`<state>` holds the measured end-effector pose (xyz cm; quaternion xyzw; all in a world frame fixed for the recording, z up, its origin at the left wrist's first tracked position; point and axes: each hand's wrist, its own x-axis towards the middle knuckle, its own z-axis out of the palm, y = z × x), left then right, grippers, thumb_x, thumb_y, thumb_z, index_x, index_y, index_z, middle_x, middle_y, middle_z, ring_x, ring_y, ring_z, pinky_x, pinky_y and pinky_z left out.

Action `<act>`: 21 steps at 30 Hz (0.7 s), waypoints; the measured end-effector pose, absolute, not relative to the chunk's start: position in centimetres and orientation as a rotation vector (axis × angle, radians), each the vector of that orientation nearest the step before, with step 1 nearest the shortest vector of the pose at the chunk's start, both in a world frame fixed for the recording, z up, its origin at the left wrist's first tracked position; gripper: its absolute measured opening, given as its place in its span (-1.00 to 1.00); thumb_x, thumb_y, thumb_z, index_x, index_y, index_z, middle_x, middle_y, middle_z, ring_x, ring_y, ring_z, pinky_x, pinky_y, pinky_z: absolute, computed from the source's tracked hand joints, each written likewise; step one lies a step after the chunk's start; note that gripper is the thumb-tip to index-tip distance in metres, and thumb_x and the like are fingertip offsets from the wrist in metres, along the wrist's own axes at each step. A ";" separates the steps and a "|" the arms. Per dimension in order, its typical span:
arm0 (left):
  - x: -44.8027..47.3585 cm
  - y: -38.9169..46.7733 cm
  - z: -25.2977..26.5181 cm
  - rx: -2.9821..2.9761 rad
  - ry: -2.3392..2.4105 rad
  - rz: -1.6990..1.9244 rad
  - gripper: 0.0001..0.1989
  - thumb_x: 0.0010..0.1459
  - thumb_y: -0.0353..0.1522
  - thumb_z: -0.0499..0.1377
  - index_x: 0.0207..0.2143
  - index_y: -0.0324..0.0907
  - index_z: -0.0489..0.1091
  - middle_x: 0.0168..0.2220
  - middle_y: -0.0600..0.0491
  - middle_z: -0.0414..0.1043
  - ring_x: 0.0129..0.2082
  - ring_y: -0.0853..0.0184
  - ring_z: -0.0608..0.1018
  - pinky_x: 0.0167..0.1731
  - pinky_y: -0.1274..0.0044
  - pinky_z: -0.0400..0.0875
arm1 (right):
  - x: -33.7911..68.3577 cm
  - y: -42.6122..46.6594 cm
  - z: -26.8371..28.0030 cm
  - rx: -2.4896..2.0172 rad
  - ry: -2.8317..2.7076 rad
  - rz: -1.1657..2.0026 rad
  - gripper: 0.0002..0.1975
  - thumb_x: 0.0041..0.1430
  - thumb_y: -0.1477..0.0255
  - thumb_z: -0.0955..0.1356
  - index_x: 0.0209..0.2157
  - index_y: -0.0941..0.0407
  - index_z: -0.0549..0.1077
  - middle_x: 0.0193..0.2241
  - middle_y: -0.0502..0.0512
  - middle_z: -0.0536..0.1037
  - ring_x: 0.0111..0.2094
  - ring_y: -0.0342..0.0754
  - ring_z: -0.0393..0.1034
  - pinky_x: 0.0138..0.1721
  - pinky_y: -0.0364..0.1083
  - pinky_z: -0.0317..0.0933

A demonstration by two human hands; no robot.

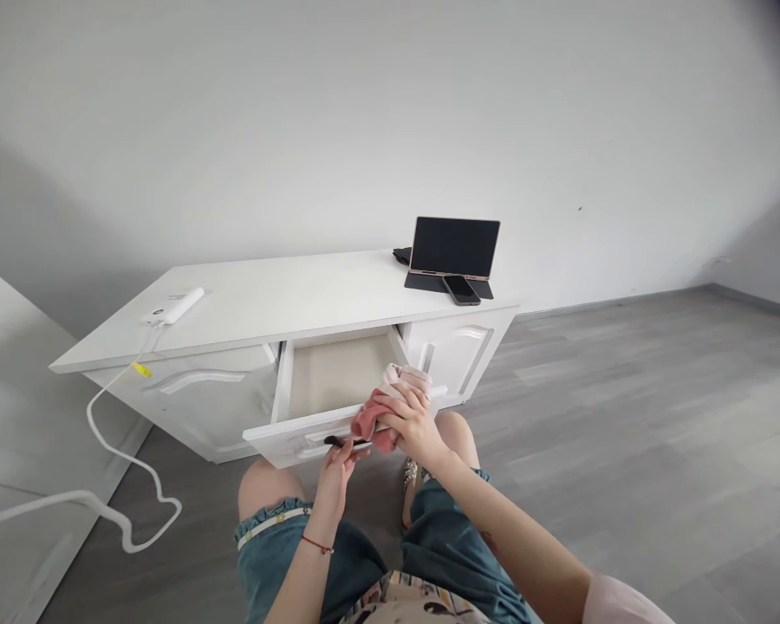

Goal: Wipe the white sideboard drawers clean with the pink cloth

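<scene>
My right hand [412, 425] grips a pink and white cloth [368, 418] at the right end of the drawer front. The cloth is bunched up and hangs over the front's top edge; whether it is one piece or two I cannot tell. Below and to the left, my left hand [339, 468] has its fingers at the black drawer handle [333, 441], thumb against it. The white drawer [328, 373] is pulled out of the cabinet, and its pale bottom shows bare.
On the white cabinet [286, 290] a tablet [453, 247] stands on its cover, with a phone [461, 290] before it. A white power strip [178, 306] lies at the left, its cable [97, 425] looping down. My knees are close under the drawer front.
</scene>
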<state>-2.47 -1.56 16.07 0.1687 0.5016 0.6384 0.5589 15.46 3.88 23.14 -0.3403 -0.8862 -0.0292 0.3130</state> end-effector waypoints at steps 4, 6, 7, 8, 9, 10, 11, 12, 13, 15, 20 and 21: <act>-2.4 -2.0 16.0 0.333 1.124 1.496 -0.50 -0.45 -0.11 0.52 -0.61 -0.17 0.32 -0.46 0.06 0.53 -0.43 0.22 0.61 0.00 0.28 0.33 | 18.5 3.5 20.6 -1.057 -2.140 -0.296 -0.70 0.21 0.58 0.29 -0.21 -0.07 0.57 0.07 -0.01 0.49 0.25 0.14 0.08 0.12 0.15 0.06; -2.4 -2.0 15.8 0.333 1.132 1.510 -0.49 -0.43 -0.10 0.51 -0.64 -0.16 0.28 -0.48 0.08 0.52 -0.44 0.24 0.62 0.01 0.31 0.30 | 18.9 3.4 19.0 -1.106 -2.011 -0.385 -0.69 0.21 0.59 0.27 -0.26 -0.06 0.57 0.04 0.01 0.47 0.23 0.15 0.06 0.11 0.16 0.08; -2.3 -2.0 15.5 0.336 1.143 1.515 -0.50 -0.40 -0.10 0.50 -0.62 -0.16 0.29 -0.47 0.09 0.53 -0.42 0.24 0.63 0.01 0.33 0.29 | 18.8 3.4 18.2 -1.110 -1.936 -0.414 -0.69 0.21 0.59 0.26 -0.28 -0.05 0.56 0.02 0.02 0.46 0.21 0.14 0.06 0.11 0.16 0.10; -2.2 -2.0 15.3 0.338 1.156 1.524 -0.52 -0.35 -0.09 0.49 -0.59 -0.16 0.32 -0.45 0.09 0.54 -0.40 0.26 0.63 0.01 0.35 0.29 | 18.6 3.4 17.4 -1.105 -1.857 -0.431 -0.69 0.22 0.60 0.25 -0.31 -0.03 0.56 0.00 0.05 0.44 0.19 0.14 0.06 0.11 0.16 0.12; -2.2 -2.0 15.1 0.340 1.165 1.533 -0.54 -0.32 -0.09 0.48 -0.55 -0.15 0.35 -0.43 0.09 0.56 -0.40 0.27 0.63 0.00 0.36 0.29 | 18.3 3.5 16.6 -1.100 -1.783 -0.437 -0.68 0.22 0.60 0.23 -0.33 -0.02 0.56 -0.01 0.08 0.42 0.17 0.14 0.07 0.11 0.16 0.14; -2.0 -2.0 14.9 0.343 1.168 1.540 -0.55 -0.29 -0.08 0.48 -0.51 -0.15 0.36 -0.41 0.10 0.56 -0.40 0.28 0.63 -0.01 0.38 0.29 | 17.8 3.5 16.0 -1.099 -1.716 -0.435 -0.68 0.22 0.60 0.23 -0.35 0.00 0.56 -0.02 0.12 0.39 0.14 0.14 0.08 0.11 0.16 0.16; -1.9 -2.0 14.7 0.342 1.168 1.545 -0.54 -0.29 -0.08 0.48 -0.49 -0.14 0.37 -0.41 0.11 0.56 -0.41 0.30 0.63 -0.03 0.39 0.31 | 17.4 3.6 15.3 -1.104 -1.659 -0.424 -0.68 0.22 0.60 0.22 -0.36 0.01 0.57 -0.03 0.15 0.37 0.13 0.14 0.08 0.10 0.16 0.17; -1.8 -2.0 14.6 0.340 1.164 1.551 -0.54 -0.30 -0.08 0.48 -0.48 -0.14 0.38 -0.42 0.12 0.55 -0.42 0.31 0.62 -0.06 0.40 0.33 | 16.9 3.7 14.8 -1.121 -1.614 -0.406 -0.69 0.22 0.59 0.22 -0.36 0.02 0.57 -0.03 0.18 0.35 0.11 0.15 0.09 0.10 0.16 0.18; -1.7 -2.0 14.5 0.331 1.163 1.557 -0.53 -0.31 -0.08 0.48 -0.48 -0.14 0.38 -0.44 0.14 0.54 -0.44 0.32 0.61 -0.08 0.41 0.34 | 16.5 3.7 14.2 -1.150 -1.577 -0.379 -0.70 0.22 0.57 0.23 -0.34 0.03 0.57 -0.02 0.21 0.33 0.10 0.16 0.10 0.09 0.17 0.18; -1.6 -2.1 14.5 0.310 1.171 1.568 -0.52 -0.32 -0.08 0.49 -0.46 -0.14 0.38 -0.46 0.16 0.51 -0.43 0.32 0.61 -0.13 0.43 0.36 | 15.7 3.8 13.0 -1.206 -1.487 -0.325 -0.76 0.23 0.49 0.26 -0.28 0.05 0.57 -0.01 0.23 0.30 0.07 0.16 0.12 0.08 0.20 0.19; -1.0 -2.2 14.4 0.290 1.172 1.619 -0.52 -0.28 -0.10 0.48 -0.43 -0.14 0.36 -0.46 0.16 0.48 -0.43 0.33 0.59 -0.27 0.46 0.41 | 13.8 3.6 8.8 -1.284 -1.264 -0.041 -0.67 0.22 0.33 0.30 0.00 0.08 0.44 0.06 0.25 0.22 0.13 0.18 0.13 0.12 0.29 0.13; -0.9 -2.3 14.4 0.294 1.172 1.631 -0.52 -0.27 -0.09 0.48 -0.44 -0.14 0.35 -0.48 0.16 0.46 -0.46 0.35 0.57 -0.33 0.49 0.40 | 13.3 3.4 7.9 -1.308 -1.213 0.053 -0.63 0.22 0.33 0.29 0.06 0.08 0.39 0.07 0.26 0.21 0.15 0.19 0.12 0.13 0.30 0.11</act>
